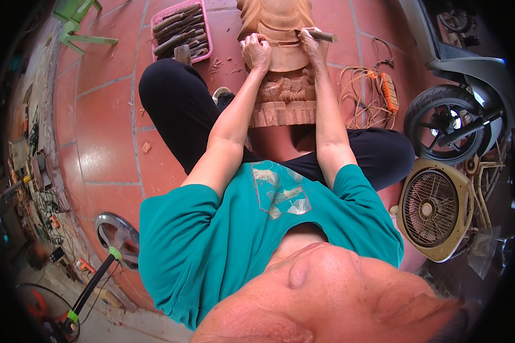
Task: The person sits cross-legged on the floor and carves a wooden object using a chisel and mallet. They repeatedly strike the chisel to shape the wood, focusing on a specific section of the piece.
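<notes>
A reddish-brown wood carving [283, 60] lies before me on the floor. Drapery-like folds run over its far part, and a rough carved base faces me. My right hand [313, 47] is closed around a carving chisel [326, 36]; the handle sticks out to the right, and a dark tip meets the wood by the folds. On the carving's left side rests my left hand [256, 52], its fingers curled in. Whatever those fingers may hold is hidden.
A pink tray [209, 41] of several wood-handled tools sits left of the carving, near wood shavings. To the right lie an orange power strip [389, 92] with coiled cords, a motorbike wheel [444, 124] and a box fan [431, 207]. A green stool [71, 31] stands far left.
</notes>
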A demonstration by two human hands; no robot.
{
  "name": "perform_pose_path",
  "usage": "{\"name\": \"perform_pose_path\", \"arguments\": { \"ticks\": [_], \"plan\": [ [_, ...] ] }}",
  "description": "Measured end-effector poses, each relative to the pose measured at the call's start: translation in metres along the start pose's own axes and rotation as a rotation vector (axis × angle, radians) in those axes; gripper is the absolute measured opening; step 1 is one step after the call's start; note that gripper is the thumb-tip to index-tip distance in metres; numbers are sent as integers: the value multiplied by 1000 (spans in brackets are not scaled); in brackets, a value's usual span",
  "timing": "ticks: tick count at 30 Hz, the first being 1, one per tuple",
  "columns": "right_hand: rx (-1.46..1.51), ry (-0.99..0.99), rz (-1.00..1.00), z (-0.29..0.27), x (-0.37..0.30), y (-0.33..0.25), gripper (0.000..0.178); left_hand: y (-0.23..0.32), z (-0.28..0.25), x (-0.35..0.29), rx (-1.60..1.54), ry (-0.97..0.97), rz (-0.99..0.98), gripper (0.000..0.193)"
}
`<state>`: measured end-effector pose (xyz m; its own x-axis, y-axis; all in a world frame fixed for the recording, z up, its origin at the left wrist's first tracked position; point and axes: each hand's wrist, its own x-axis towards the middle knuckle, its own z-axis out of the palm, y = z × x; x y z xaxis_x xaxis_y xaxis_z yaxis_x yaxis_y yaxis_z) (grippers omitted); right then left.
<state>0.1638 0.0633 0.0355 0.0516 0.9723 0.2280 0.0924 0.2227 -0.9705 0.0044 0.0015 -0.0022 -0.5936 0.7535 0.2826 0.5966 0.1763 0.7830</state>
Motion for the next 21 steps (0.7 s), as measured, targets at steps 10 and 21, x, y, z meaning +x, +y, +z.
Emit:
{"name": "perform_pose_path", "arguments": {
  "ticks": [10, 21],
  "plan": [
    [79, -70, 176, -4, -9, -18, 9, 0, -2, 1, 8, 4, 3, 9],
    [3, -66, 35, 0, -1, 4, 8, -2, 1, 1, 33, 17, 5, 10]
  ]
}}
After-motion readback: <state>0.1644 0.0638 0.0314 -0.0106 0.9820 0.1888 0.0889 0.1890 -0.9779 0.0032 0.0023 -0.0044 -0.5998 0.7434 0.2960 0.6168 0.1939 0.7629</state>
